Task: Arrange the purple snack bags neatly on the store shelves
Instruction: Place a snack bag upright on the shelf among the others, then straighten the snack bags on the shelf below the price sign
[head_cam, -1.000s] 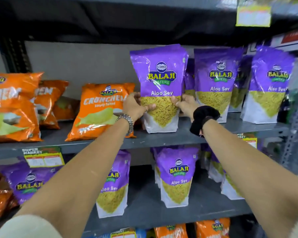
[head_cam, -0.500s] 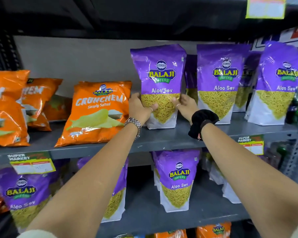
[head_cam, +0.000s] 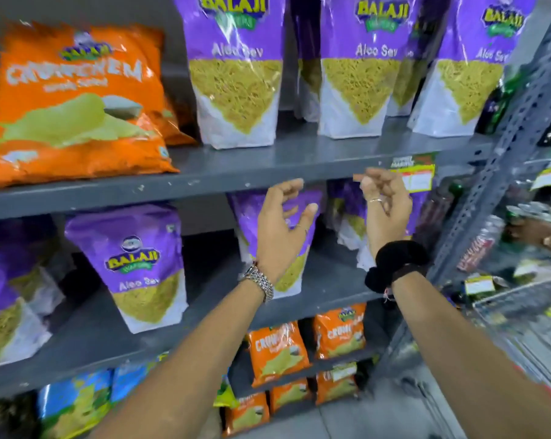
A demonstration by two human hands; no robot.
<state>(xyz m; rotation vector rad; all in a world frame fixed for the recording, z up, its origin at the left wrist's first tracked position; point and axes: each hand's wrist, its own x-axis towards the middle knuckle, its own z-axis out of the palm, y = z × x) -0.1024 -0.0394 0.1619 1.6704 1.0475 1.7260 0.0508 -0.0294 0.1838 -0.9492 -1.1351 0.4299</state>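
Observation:
Three purple Aloo Sev bags stand upright in a row on the upper grey shelf [head_cam: 268, 166]: one at the left [head_cam: 236, 74], one in the middle [head_cam: 359, 74], one at the right [head_cam: 470, 74]. On the shelf below, a purple bag [head_cam: 141, 267] stands at the left and another purple bag [head_cam: 249, 213] is partly hidden behind my left hand [head_cam: 280, 229]. My left hand is open, fingers spread, just in front of that bag. My right hand [head_cam: 385, 207] is empty, fingers loosely curled, in front of more purple bags [head_cam: 347, 213].
Orange Crunchem bags [head_cam: 74, 103] lie left of the purple row on the upper shelf. Smaller orange bags [head_cam: 277, 353] and blue bags [head_cam: 74, 403] fill the lower shelves. A perforated grey upright [head_cam: 502, 153] bounds the shelves at the right, with bottles and another person's hand [head_cam: 540, 236] beyond.
Both hands let go of the purple bag on the upper shelf and dropped to the shelf below. The camera has moved closer and tilted down.

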